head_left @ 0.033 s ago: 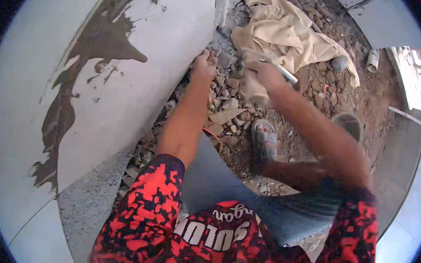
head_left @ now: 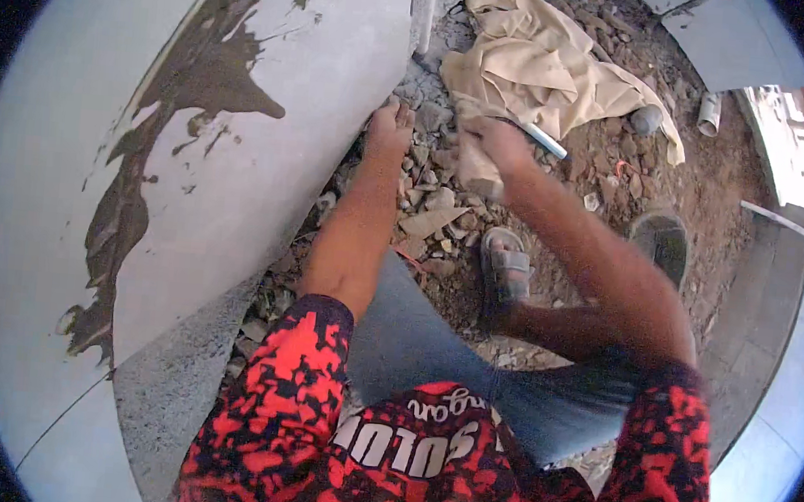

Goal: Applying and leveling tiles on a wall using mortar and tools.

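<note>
My left hand [head_left: 391, 126] is at the far end of the white panel [head_left: 287, 148], right beside its edge, with the fingers curled in. Whatever they hold, if anything, is hidden. To its right, my right hand [head_left: 500, 144] is closed on a pale beige piece [head_left: 479, 172] that hangs below the fingers; motion blurs it, and I cannot tell its kind. A light blue-white rod [head_left: 545, 140] sticks out to the right, past the knuckles; I cannot tell whether the hand grips it. The crumpled beige cloth [head_left: 540, 59] lies just beyond this hand.
Broken stones [head_left: 433, 220] cover the ground below my hands. Grey mortar [head_left: 217, 76] is smeared down the panel. A dark bucket-like container [head_left: 659, 243] is by my right forearm, a rounded grey stone [head_left: 647, 119] by the cloth, a short pipe piece [head_left: 710, 115] farther right. My sandalled foot [head_left: 507, 264] is among the rubble.
My right hand and the beige piece have shifted slightly left and upward. The right forearm has moved left, showing more of the dark container. My left hand stays about where it was.
</note>
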A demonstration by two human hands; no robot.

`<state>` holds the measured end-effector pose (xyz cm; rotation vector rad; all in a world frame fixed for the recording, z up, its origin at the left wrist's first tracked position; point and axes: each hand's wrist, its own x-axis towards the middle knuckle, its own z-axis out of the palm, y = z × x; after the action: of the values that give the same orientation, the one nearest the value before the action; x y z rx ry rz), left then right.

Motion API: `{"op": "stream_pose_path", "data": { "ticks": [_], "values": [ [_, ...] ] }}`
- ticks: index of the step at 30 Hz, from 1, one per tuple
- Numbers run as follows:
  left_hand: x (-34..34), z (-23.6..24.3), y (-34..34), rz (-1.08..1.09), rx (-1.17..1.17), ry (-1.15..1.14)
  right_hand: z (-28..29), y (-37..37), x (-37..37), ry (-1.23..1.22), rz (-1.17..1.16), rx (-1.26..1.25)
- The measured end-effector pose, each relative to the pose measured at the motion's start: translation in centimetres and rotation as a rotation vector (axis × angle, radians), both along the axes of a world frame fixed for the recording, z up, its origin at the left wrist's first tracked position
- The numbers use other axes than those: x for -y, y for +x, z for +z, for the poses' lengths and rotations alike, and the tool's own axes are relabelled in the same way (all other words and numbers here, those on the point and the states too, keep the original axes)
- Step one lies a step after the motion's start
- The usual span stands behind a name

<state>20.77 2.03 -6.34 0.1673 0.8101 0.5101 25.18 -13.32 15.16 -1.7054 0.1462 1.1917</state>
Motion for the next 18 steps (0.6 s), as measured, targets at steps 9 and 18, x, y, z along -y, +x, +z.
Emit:
{"op": "stream_pose_path", "data": {
  "ticks": [9, 18],
  "values": [
    [-0.9, 0.4, -2.5, -0.196, 0.147, 0.201, -5.3, -8.8, -6.8, 0.305, -0.337, 0.289],
    [-1.7, -1.4, -0.7, -0.303, -0.037, 0.734, -10.0, -7.8, -7.5, 0.426, -0.412, 0.228]
  ]
}}
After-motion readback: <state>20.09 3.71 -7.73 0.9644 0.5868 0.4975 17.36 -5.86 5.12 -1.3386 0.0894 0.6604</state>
